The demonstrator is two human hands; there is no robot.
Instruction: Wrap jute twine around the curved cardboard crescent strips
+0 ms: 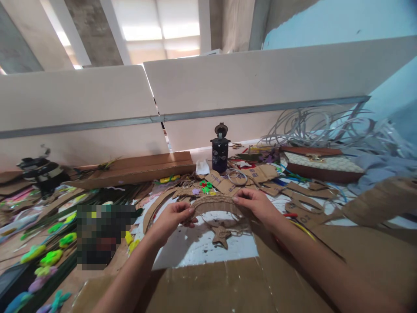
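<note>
Between my two hands is a curved cardboard strip [216, 203], bowed upward with twine-like cord along its top edge. My left hand [177, 217] pinches its left end, and my right hand [252, 204] grips the right end. Below the strip, a brown cardboard star [221, 234] wrapped partly in twine lies on the white work surface [182, 248]. Another curved cardboard piece [153, 213] rests just beyond my left hand. Small green and red flower shapes [206, 187] sit behind the strip.
A dark bottle [220, 154] with its lid up stands at the back. To the right are cardboard scraps [260, 173], a handbag [321, 163] and coiled clear tubing [302, 126]. Colourful fuzzy flowers [50, 257] lie at left. Brown cardboard [215, 287] covers the front edge.
</note>
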